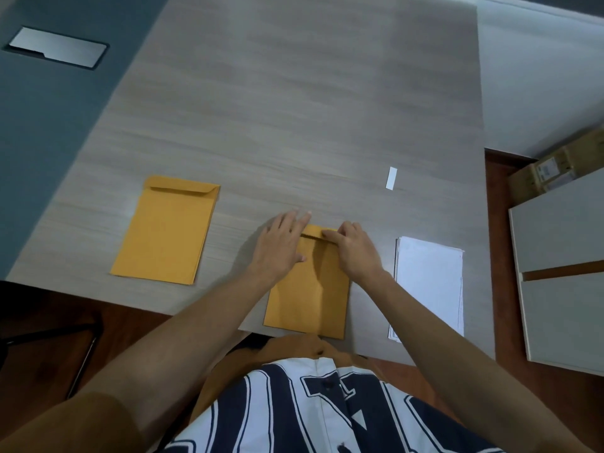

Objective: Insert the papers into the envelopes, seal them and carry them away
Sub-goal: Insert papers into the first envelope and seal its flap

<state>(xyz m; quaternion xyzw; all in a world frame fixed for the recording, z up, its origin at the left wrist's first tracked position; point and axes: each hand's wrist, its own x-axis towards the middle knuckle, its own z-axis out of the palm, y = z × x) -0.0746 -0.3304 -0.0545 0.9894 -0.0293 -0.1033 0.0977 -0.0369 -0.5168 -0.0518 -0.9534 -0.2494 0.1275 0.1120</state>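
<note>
Head: hands (281, 246) (354, 248), seemingly, on envelope (307, 289)

wood-grain table (294, 93) | metal plate (57, 47) far-left | cardboard box (555, 168) right | white cabinet (562, 273) right
</note>
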